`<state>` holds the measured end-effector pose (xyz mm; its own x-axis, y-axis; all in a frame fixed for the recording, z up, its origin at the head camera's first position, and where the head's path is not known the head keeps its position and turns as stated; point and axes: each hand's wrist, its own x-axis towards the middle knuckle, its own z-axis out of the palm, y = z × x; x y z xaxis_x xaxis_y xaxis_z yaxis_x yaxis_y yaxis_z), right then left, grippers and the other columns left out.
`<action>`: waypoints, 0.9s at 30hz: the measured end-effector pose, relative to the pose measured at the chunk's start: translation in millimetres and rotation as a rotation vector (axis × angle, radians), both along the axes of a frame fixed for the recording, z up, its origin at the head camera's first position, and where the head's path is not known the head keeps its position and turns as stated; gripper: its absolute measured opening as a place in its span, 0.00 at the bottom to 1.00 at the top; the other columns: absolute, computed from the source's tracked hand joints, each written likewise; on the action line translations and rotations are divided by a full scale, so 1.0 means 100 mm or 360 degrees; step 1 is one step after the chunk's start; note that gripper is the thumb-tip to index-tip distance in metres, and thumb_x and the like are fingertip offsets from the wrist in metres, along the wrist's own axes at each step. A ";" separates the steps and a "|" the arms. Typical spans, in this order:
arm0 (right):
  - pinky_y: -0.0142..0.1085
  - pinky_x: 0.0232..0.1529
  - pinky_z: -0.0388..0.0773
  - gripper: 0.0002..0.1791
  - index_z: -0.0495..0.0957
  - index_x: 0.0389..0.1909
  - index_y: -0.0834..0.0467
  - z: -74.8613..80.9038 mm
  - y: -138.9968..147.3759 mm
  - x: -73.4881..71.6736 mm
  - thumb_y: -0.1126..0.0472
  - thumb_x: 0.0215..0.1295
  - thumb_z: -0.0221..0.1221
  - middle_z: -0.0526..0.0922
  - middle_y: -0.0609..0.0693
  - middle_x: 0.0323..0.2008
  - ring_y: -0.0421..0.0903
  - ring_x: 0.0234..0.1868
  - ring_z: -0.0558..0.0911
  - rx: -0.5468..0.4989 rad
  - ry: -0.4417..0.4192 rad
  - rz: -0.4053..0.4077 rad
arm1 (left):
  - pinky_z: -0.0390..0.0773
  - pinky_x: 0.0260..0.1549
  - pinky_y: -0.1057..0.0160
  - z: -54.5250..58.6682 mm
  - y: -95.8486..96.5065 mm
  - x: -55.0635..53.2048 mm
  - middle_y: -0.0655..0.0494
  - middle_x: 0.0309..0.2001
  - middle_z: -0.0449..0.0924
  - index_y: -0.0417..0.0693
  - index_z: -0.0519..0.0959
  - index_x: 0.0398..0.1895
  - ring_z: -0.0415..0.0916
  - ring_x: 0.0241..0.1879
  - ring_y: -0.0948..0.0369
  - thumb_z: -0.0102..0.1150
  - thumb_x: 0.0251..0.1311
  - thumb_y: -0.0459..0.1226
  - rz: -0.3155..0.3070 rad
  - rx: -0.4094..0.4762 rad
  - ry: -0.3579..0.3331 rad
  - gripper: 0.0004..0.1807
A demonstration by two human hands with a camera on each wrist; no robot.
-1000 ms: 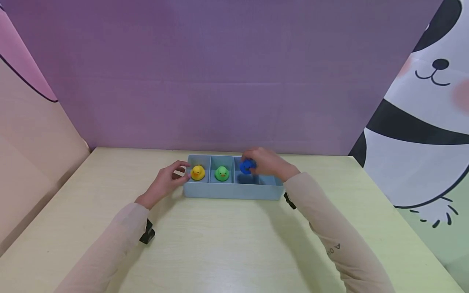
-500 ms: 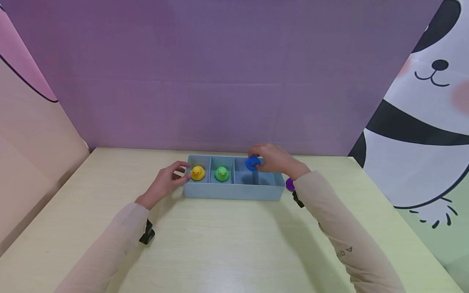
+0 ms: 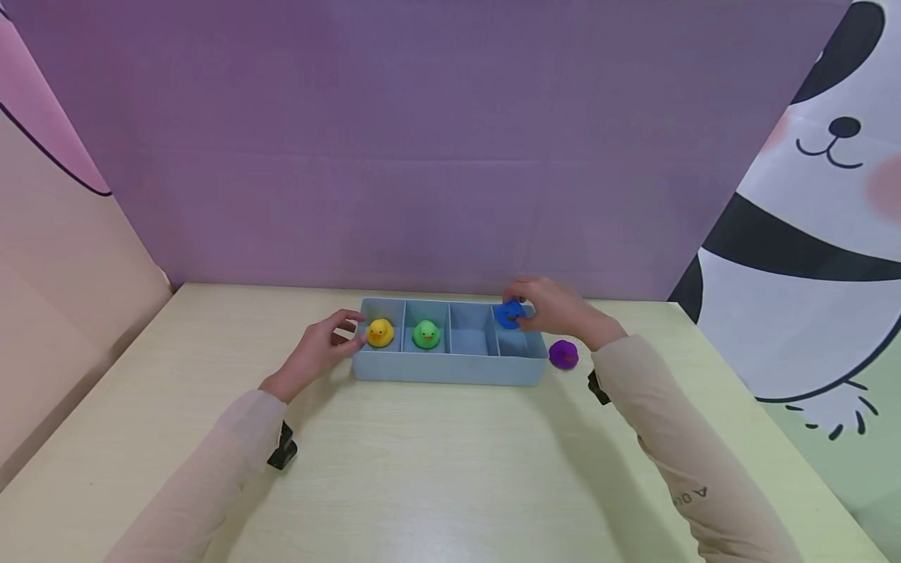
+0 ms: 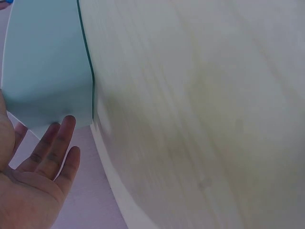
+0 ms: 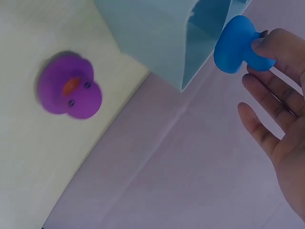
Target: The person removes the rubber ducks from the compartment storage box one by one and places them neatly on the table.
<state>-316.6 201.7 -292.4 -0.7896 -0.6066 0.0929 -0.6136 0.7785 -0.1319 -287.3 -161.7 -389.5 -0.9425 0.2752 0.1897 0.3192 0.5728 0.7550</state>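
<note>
A long pale blue box (image 3: 450, 368) with dividers stands on the table. A yellow rubber duck (image 3: 380, 332) sits in its leftmost compartment and a green rubber duck (image 3: 426, 334) in the one beside it. My right hand (image 3: 559, 307) pinches a blue rubber duck (image 3: 510, 314) between thumb and fingers over the rightmost compartment; the right wrist view shows this blue duck (image 5: 237, 45) above the box rim. At the box's left end is my left hand (image 3: 320, 349), thumb and fingers spread. In the left wrist view its fingers (image 4: 59, 145) look fairly straight against the box end.
A purple rubber duck (image 3: 564, 355) lies on the table just right of the box, apart from it. The light wooden table (image 3: 394, 469) ends close behind the box, where a purple backdrop (image 3: 422, 195) rises.
My right hand has carried the blue duck rightward, from over the third compartment to over the rightmost one. The purple duck has come into sight from behind the right arm. My left hand stays put.
</note>
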 end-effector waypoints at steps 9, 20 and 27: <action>0.46 0.47 0.78 0.17 0.76 0.42 0.61 0.02 0.25 0.01 0.68 0.49 0.65 0.80 0.53 0.40 0.51 0.43 0.79 -0.0028 -0.0006 -0.0047 | 0.77 0.46 0.50 0.00 0.00 -0.01 0.38 0.52 0.74 0.46 0.68 0.57 0.79 0.42 0.49 0.55 0.60 0.40 0.0004 0.0020 0.0034 0.21; 0.46 0.45 0.78 0.16 0.76 0.40 0.62 0.02 0.59 0.02 0.68 0.48 0.64 0.79 0.52 0.39 0.50 0.41 0.80 -0.0067 0.0022 -0.0102 | 0.77 0.46 0.50 -0.01 -0.01 -0.01 0.38 0.52 0.74 0.47 0.68 0.57 0.79 0.41 0.49 0.55 0.61 0.41 -0.0002 0.0015 0.0043 0.21; 0.47 0.45 0.78 0.16 0.77 0.39 0.62 -0.02 0.78 0.06 0.69 0.46 0.65 0.80 0.53 0.37 0.51 0.40 0.79 -0.0059 0.0032 -0.0186 | 0.77 0.46 0.50 0.00 0.00 0.00 0.38 0.52 0.73 0.47 0.68 0.57 0.79 0.42 0.49 0.54 0.61 0.41 -0.0008 0.0024 0.0029 0.21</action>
<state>-310.2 280.0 -293.9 -0.8525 -0.5062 0.1302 -0.5216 0.8398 -0.1506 -287.5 -161.7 -389.9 -0.9375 0.2768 0.2108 0.3356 0.5596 0.7578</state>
